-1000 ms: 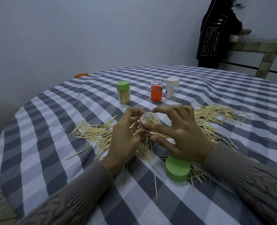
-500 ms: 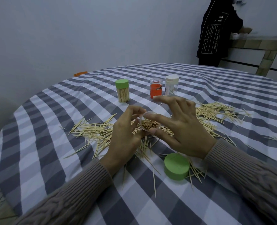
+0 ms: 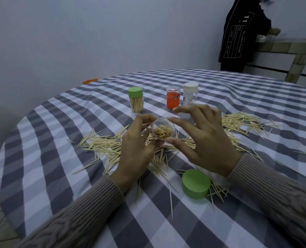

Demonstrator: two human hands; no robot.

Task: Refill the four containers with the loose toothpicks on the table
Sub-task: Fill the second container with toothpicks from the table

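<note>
Jar (image 3: 164, 130) tilts mouth-up in the left hand (image 3: 137, 149), fingers curled round it for filling; right hand (image 3: 205, 142) at 3 o'clock, fingers spread, thumb (image 3: 177, 143) steadying its rim

Single view: head-worn, wide-angle, looking forward and down across a round bench (image 3: 59, 176) covered in grey-and-white check cloth. Near field, lower frame: both sleeved forearms enter from the bottom corners, with the left hand (image 3: 136, 151) and right hand (image 3: 207, 142) close to the lens at centre. Mid field: far part of the bench in the middle band. Far field, upper frame: plain wall; a standing person (image 3: 238, 36) at upper right. Straight lines bow toward the frame edges. No second view.
</note>
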